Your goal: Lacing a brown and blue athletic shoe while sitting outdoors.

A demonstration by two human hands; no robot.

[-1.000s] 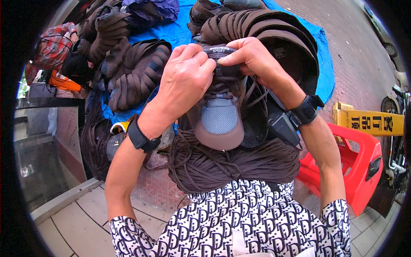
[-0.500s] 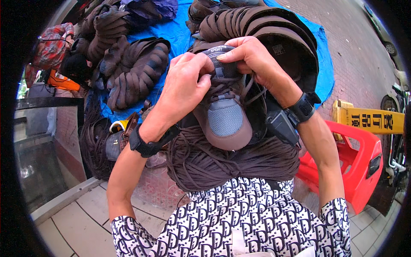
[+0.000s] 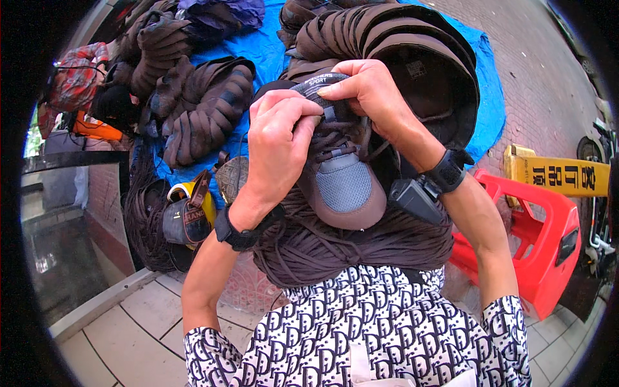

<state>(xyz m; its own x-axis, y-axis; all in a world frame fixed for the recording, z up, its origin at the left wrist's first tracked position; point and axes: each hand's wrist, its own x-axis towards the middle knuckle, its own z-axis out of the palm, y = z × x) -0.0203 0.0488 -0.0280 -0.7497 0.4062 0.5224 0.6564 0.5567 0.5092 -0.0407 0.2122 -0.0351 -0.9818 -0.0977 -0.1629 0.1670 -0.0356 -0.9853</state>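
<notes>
A brown shoe upper (image 3: 345,184) with a grey-blue mesh toe lies over my lap, toe toward me. Dark laces (image 3: 332,143) cross its throat below the padded tongue (image 3: 316,90). My right hand (image 3: 380,103) grips the tongue from the far right, thumb on top and fingers behind. Close by on the left, my left hand (image 3: 277,138) is closed in a pinch at the eyelet edge beside the tongue. What sits between those fingertips is hidden. Under the toe, a thick bundle of dark brown laces (image 3: 361,255) rests across my lap.
Nested brown uppers (image 3: 387,32) lie on a blue tarp (image 3: 493,97), with another curved stack (image 3: 209,103) at left. A red plastic stool (image 3: 548,226) and yellow sign (image 3: 548,174) stand right. Left are a yellow-and-black container (image 3: 184,219), a glass panel (image 3: 77,226) and another person (image 3: 77,77).
The shoe upper has shifted slightly, its toe now a little to the right. My left wrist has moved right and lower. Both hands stay at the tongue.
</notes>
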